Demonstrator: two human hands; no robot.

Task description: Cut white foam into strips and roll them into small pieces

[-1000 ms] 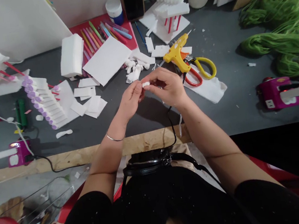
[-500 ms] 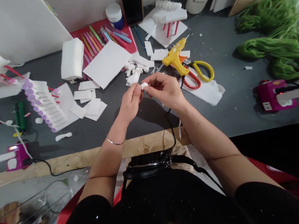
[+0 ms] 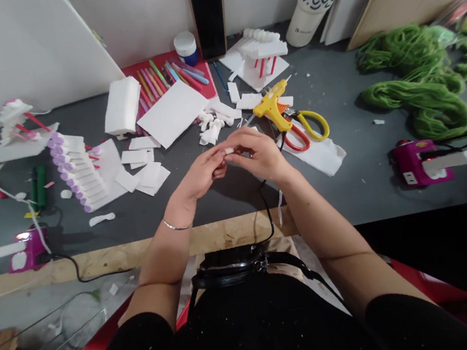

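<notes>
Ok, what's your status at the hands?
Left hand and right hand together, small white foam piece pinched at the fingertips. Yellow hot glue gun and scissors just beyond right hand, not touching it.

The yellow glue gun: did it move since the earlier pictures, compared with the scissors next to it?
No. The yellow glue gun keeps its place against the scissors; only the view shifted.
</notes>
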